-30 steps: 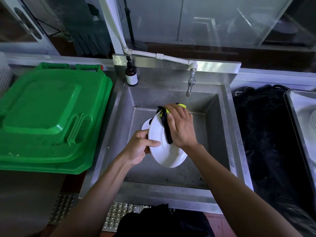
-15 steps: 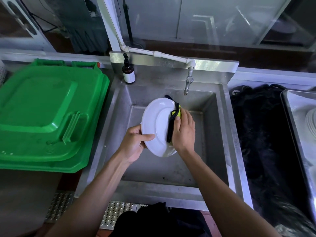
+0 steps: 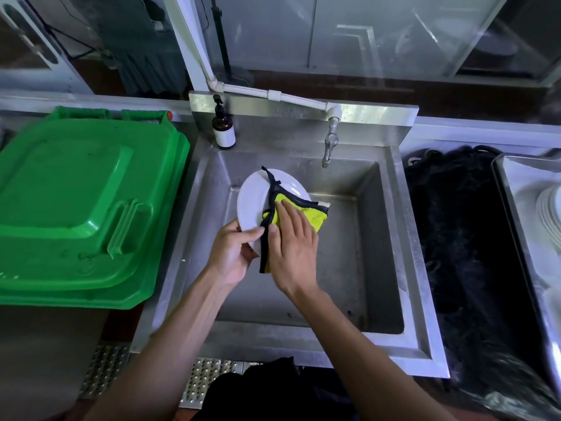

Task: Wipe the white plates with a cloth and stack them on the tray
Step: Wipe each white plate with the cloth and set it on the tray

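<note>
Over the steel sink (image 3: 391,238) I hold a white plate (image 3: 253,199) tilted on edge. My left hand (image 3: 232,253) grips its lower rim, thumb lying across the plate's face. A yellow cloth with a black border (image 3: 312,215) lies against the plate. My right hand (image 3: 293,241) presses it flat with straight fingers and covers most of the plate's right half. At the far right a metal tray (image 3: 516,189) carries a stack of white plates (image 3: 551,214), partly cut off by the frame edge.
A green plastic bin lid (image 3: 79,202) fills the counter on the left. A brown pump bottle (image 3: 223,129) stands at the sink's back left corner, and a tap (image 3: 329,144) hangs over the basin. Black fabric (image 3: 461,238) lies between sink and tray.
The plate has turned more face-up and risen slightly. My right hand slid down and toward me across it, and the cloth has spread out so more yellow shows.
</note>
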